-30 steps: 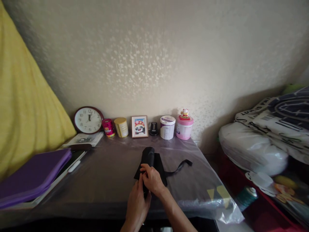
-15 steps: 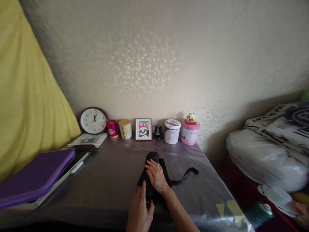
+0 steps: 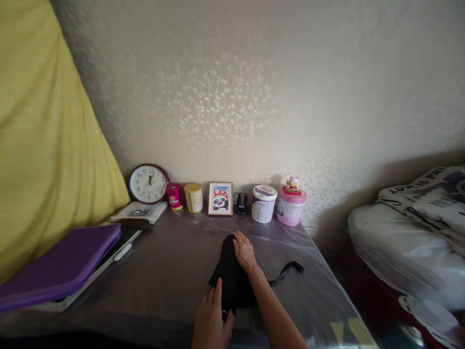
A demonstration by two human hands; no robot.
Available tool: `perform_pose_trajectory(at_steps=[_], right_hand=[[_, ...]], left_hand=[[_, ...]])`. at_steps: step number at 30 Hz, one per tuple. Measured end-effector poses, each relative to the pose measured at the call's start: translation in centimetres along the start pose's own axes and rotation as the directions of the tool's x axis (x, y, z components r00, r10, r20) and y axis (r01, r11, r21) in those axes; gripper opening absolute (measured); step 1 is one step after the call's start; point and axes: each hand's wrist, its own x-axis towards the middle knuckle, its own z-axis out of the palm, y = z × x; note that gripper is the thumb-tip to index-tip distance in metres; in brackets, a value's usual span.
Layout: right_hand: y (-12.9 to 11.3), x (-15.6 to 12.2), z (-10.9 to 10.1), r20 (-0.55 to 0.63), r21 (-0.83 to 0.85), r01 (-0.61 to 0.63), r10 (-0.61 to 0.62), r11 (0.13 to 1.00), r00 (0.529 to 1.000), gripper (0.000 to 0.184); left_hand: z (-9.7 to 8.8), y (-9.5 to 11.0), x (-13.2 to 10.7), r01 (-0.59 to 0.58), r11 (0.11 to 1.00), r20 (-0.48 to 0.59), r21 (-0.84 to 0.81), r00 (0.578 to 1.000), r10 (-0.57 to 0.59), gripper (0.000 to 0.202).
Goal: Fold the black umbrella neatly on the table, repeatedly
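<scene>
On the table in front of me lies a black folding umbrella (image 3: 228,271), its fabric panels loose and partly spread. My left hand (image 3: 213,310) grips its near end between thumb and fingers, with the forefinger stretched along the cloth. Against the far right side of the fabric rests my right hand (image 3: 245,249), fingers extended and lying along the edge. A thin black strap (image 3: 288,270) trails out to the right past my right forearm. The part of the fabric beneath my right hand and wrist is hidden.
Along the wall stand a clock (image 3: 148,183), a pink tin (image 3: 175,197), a yellow-lidded can (image 3: 193,198), a panda picture frame (image 3: 220,198) and two tubs (image 3: 264,206). A purple folder (image 3: 69,261) lies left. Bulky plastic bags (image 3: 403,242) are piled right.
My right hand has moved from flat on top of the umbrella to its far right edge. The fabric under it has shifted. My left hand stays at the near end.
</scene>
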Motion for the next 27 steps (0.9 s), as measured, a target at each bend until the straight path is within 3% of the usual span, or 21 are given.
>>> perform_pose_trajectory(at_steps=[4, 8, 16, 27], right_hand=[[2.2, -0.4, -1.9, -0.046, 0.027, -0.199, 0.200, 0.980, 0.979, 0.034], [3.9, -1.5, -3.4, -0.004, 0.038, -0.285, 0.286, 0.958, 0.958, 0.028], [3.5, -1.8, -3.1, 0.060, 0.047, -0.353, 0.350, 0.934, 0.935, 0.027], [3.1, -2.1, -4.1, 0.141, -0.009, -0.339, 0.337, 0.941, 0.931, 0.017]], left_hand=[[-0.6, -0.1, -0.2, 0.021, 1.000, -0.004, -0.024, 1.000, -0.021, 0.063], [-0.7, -0.4, -0.5, 0.065, 0.991, 0.012, -0.114, 0.998, -0.064, 0.063], [-0.5, -0.2, -0.6, 0.077, 0.987, -0.005, -0.140, 0.997, -0.079, 0.061], [-0.5, -0.3, -0.6, 0.103, 0.986, 0.013, -0.128, 0.995, -0.103, 0.061]])
